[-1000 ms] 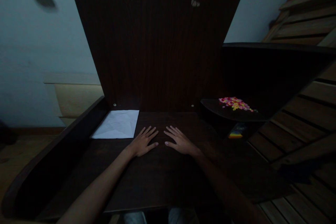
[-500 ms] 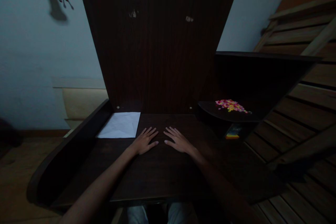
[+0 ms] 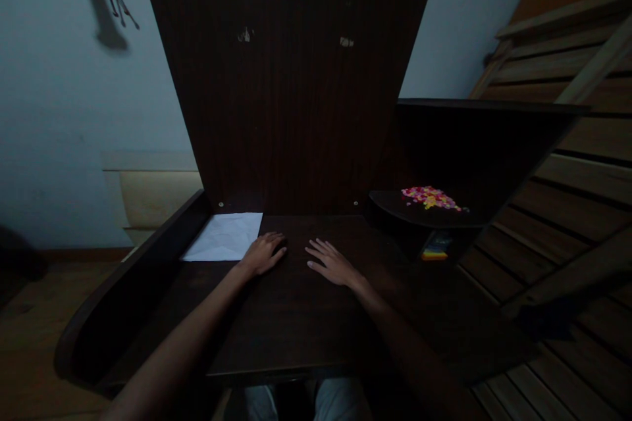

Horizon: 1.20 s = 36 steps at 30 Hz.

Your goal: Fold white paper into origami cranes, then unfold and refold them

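Observation:
On the dark wooden desk [image 3: 291, 329], my left hand [image 3: 263, 254] is at the right edge of a white sheet of paper [image 3: 222, 237], overlapping its corner in view. Its fingers bend a little, the thumb stands apart, and nothing is in it. Whether it touches the paper I cannot tell. My right hand [image 3: 334, 264] is to the right of it, palm down with fingers spread, open and holding nothing. The paper has faint creases and lies at the desk's back left.
Small pink, red and yellow pieces [image 3: 432, 197] lie heaped on a rounded corner shelf [image 3: 395, 205] at right. Beneath it stands a small item with a yellow-orange base [image 3: 434, 254]. A raised side panel [image 3: 123, 296] bounds the left, a tall back panel [image 3: 296, 92] the rear.
My left hand has shifted slightly left and up toward the paper, and its fingers have drawn in. My right hand stays spread in nearly the same place. The view has tilted slightly.

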Each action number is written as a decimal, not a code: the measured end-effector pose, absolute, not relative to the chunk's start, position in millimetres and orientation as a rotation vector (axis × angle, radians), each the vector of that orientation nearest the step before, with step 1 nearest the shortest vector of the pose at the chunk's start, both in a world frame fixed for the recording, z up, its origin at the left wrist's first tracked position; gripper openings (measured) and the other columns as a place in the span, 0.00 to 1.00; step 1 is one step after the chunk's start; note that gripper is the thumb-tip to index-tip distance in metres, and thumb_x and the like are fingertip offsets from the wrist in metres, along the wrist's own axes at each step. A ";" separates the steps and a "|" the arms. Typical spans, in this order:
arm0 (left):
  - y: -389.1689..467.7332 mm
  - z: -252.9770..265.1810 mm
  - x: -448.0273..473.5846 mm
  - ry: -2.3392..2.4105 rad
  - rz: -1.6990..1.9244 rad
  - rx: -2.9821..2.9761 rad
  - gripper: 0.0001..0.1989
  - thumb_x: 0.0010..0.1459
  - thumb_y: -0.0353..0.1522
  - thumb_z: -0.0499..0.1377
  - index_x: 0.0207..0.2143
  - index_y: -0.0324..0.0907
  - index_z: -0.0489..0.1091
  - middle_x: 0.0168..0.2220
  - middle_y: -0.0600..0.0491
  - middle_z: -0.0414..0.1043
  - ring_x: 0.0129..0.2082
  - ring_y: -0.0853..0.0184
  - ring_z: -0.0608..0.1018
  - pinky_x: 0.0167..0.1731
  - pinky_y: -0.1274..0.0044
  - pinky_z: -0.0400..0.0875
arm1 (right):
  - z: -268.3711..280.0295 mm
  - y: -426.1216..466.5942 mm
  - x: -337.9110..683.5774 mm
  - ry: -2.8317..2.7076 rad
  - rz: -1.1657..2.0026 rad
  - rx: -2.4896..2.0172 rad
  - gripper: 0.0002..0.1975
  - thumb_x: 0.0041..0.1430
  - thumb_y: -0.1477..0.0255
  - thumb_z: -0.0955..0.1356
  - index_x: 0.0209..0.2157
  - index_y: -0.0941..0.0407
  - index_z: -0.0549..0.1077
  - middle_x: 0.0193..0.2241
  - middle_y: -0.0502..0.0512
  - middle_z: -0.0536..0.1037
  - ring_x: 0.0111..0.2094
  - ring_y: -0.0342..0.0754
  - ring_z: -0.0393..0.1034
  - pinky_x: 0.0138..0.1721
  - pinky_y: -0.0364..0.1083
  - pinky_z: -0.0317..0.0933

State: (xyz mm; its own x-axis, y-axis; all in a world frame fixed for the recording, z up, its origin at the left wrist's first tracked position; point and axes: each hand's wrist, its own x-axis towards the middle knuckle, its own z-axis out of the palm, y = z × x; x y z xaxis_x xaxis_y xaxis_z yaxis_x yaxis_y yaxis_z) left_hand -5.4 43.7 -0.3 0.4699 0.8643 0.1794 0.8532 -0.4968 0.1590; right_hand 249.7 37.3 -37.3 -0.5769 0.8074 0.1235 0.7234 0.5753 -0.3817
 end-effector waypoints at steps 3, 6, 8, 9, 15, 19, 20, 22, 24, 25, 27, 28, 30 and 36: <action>53.8 12.8 -15.3 1.954 0.335 2.517 0.23 0.63 0.40 0.45 0.54 0.39 0.65 0.53 0.42 0.70 0.55 0.57 0.69 0.54 0.69 0.62 | -38.3 38.2 250.7 -2.520 0.429 -1.251 0.29 0.64 0.51 0.55 0.62 0.50 0.58 0.66 0.55 0.52 0.67 0.52 0.41 0.66 0.58 0.36; 63.9 19.5 -26.7 2.189 0.274 2.366 0.23 0.62 0.40 0.46 0.53 0.37 0.64 0.51 0.40 0.70 0.54 0.53 0.69 0.50 0.67 0.65 | -38.5 38.7 251.3 -2.517 0.445 -1.253 0.29 0.65 0.52 0.55 0.62 0.50 0.59 0.66 0.55 0.52 0.67 0.52 0.40 0.66 0.58 0.36; 68.7 20.2 -33.0 2.265 0.245 2.295 0.23 0.61 0.41 0.47 0.52 0.36 0.65 0.51 0.38 0.69 0.53 0.51 0.70 0.48 0.65 0.66 | -38.2 39.0 251.3 -2.520 0.449 -1.252 0.29 0.65 0.52 0.54 0.62 0.51 0.59 0.66 0.55 0.52 0.67 0.52 0.40 0.66 0.57 0.36; 70.3 19.8 -35.4 2.292 0.228 2.262 0.23 0.60 0.41 0.48 0.52 0.36 0.65 0.51 0.37 0.69 0.52 0.50 0.70 0.46 0.65 0.67 | -38.0 39.2 251.2 -2.522 0.449 -1.254 0.30 0.65 0.52 0.54 0.62 0.51 0.59 0.66 0.55 0.52 0.67 0.52 0.40 0.66 0.57 0.36; 73.2 17.4 -39.3 2.326 0.117 2.151 0.22 0.58 0.41 0.51 0.48 0.37 0.69 0.49 0.37 0.71 0.51 0.50 0.71 0.43 0.66 0.69 | -36.5 39.1 250.9 -2.528 0.446 -1.254 0.30 0.65 0.52 0.54 0.62 0.52 0.60 0.65 0.56 0.53 0.67 0.52 0.41 0.66 0.57 0.36; 75.7 18.1 -39.6 2.324 0.096 2.118 0.22 0.59 0.41 0.49 0.48 0.37 0.70 0.50 0.37 0.71 0.51 0.50 0.72 0.43 0.67 0.69 | -36.6 38.3 251.2 -2.519 0.442 -1.250 0.29 0.65 0.52 0.54 0.62 0.50 0.59 0.65 0.54 0.53 0.67 0.51 0.41 0.66 0.58 0.36; 77.0 18.3 -40.5 2.323 0.092 2.107 0.22 0.59 0.41 0.49 0.48 0.37 0.70 0.49 0.37 0.72 0.51 0.50 0.72 0.42 0.67 0.69 | -36.8 38.3 251.3 -2.519 0.443 -1.254 0.29 0.65 0.52 0.54 0.62 0.50 0.59 0.65 0.54 0.53 0.67 0.51 0.41 0.66 0.58 0.36; 80.1 19.0 -43.0 2.324 0.080 2.081 0.22 0.59 0.42 0.49 0.47 0.37 0.71 0.48 0.36 0.72 0.50 0.51 0.74 0.41 0.67 0.70 | -37.2 38.3 251.4 -2.521 0.443 -1.257 0.30 0.65 0.52 0.53 0.62 0.51 0.59 0.65 0.55 0.53 0.67 0.51 0.41 0.66 0.57 0.36; 83.4 19.8 -46.2 2.324 0.066 2.052 0.23 0.59 0.43 0.49 0.47 0.37 0.72 0.48 0.36 0.73 0.48 0.51 0.75 0.40 0.68 0.70 | -37.2 38.3 251.4 -2.523 0.442 -1.254 0.30 0.65 0.52 0.53 0.62 0.52 0.59 0.65 0.55 0.53 0.67 0.51 0.41 0.66 0.57 0.36; 84.8 20.2 -47.6 2.322 0.058 2.041 0.23 0.59 0.43 0.49 0.46 0.38 0.72 0.47 0.36 0.73 0.48 0.52 0.75 0.40 0.68 0.70 | -37.0 38.3 251.3 -2.522 0.442 -1.254 0.30 0.65 0.52 0.53 0.62 0.52 0.59 0.65 0.55 0.52 0.67 0.51 0.41 0.66 0.57 0.36; 86.8 21.1 -49.7 2.316 0.044 2.029 0.24 0.58 0.44 0.50 0.45 0.38 0.73 0.47 0.37 0.74 0.47 0.52 0.76 0.39 0.69 0.71 | -36.1 38.0 251.1 -2.522 0.444 -1.254 0.29 0.65 0.52 0.54 0.62 0.51 0.59 0.65 0.55 0.52 0.67 0.51 0.41 0.66 0.57 0.36; 87.3 21.6 -50.2 2.315 0.039 2.026 0.24 0.58 0.44 0.49 0.45 0.38 0.73 0.47 0.37 0.74 0.47 0.52 0.76 0.39 0.70 0.71 | -35.5 37.8 250.9 -2.523 0.446 -1.255 0.29 0.65 0.52 0.54 0.62 0.51 0.59 0.65 0.55 0.52 0.67 0.52 0.41 0.66 0.57 0.36; 87.6 22.5 -49.9 2.320 0.032 2.025 0.24 0.59 0.44 0.48 0.45 0.37 0.73 0.47 0.37 0.74 0.47 0.52 0.76 0.39 0.70 0.71 | -34.4 37.3 250.7 -2.528 0.449 -1.256 0.29 0.65 0.52 0.53 0.62 0.51 0.59 0.65 0.55 0.53 0.67 0.52 0.41 0.66 0.57 0.36; 86.6 24.7 -43.8 2.358 0.011 2.063 0.22 0.62 0.37 0.45 0.47 0.37 0.73 0.47 0.36 0.73 0.48 0.53 0.76 0.40 0.70 0.71 | -34.8 37.2 250.9 -2.516 0.447 -1.260 0.29 0.65 0.52 0.53 0.62 0.51 0.59 0.65 0.54 0.53 0.67 0.51 0.41 0.66 0.57 0.36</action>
